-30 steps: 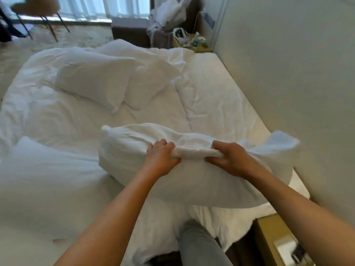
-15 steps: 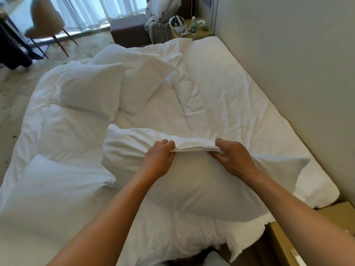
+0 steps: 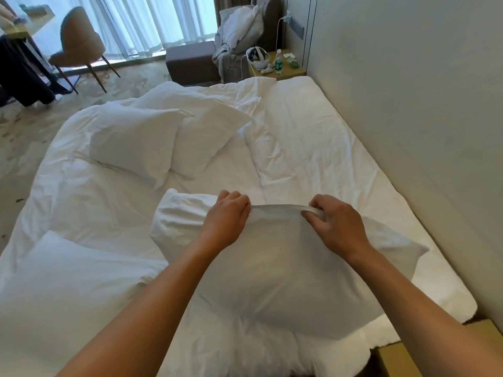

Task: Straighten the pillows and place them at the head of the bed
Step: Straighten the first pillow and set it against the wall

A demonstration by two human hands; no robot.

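A white pillow [image 3: 285, 270] hangs in front of me over the near end of the bed [image 3: 313, 148]. My left hand [image 3: 227, 217] and my right hand [image 3: 336, 224] each grip its top edge, which is pulled taut between them. Two more white pillows lie overlapping on the crumpled duvet at mid-left, one [image 3: 133, 140] on the left, the other [image 3: 206, 131] behind it on the right. Another pillow [image 3: 65, 270] lies at the lower left. The flat sheeted strip on the right runs along the wall.
The wall [image 3: 408, 104] borders the bed's right side. A wooden nightstand [image 3: 277, 70] with a bottle, headset and cable stands at the far end, another nightstand [image 3: 397, 360] at lower right. An armchair with bedding [image 3: 242, 31], an ottoman [image 3: 190, 61] and a brown chair [image 3: 79, 47] stand beyond.
The view has tilted up, showing more of the room. My hands still grip the pillow's top edge and have spread apart, stretching the edge; the pillow hangs lower and fuller.
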